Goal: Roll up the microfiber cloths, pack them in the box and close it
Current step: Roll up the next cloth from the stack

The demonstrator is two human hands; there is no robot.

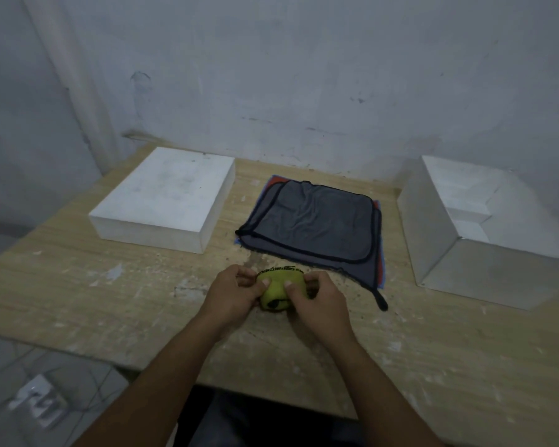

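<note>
- A yellow-green cloth (278, 290) is being held in a tight roll by both hands, near the front edge of the counter (110, 304), about the middle.
- The left hand (236, 291) is being curled around the left end of the roll, with its fingers (250, 280) bent shut on it.
- The right hand (317, 300) is being closed on the right end the same way, thumb on top.
- The rolling step is being done now, and this roll looks almost finished.
- A pile of flat cloths (310, 224), grey on top with red and blue edges peeking out below, is lying toward the back edge, waiting to be rolled.
- The open box (459, 221) is sitting at the right edge of the counter, and its lid (165, 201) is lying near the back left corner.
- Next, the roll probably needs to be kept squeezed so it is not coming loose while being carried right and set down inside the box.
- Most of the roll is being hidden by the hands, so how neat it is cannot be told.
- The number of cloths in the pile cannot be counted.
- The right side of the box is being cut off by the picture's edge.
</note>
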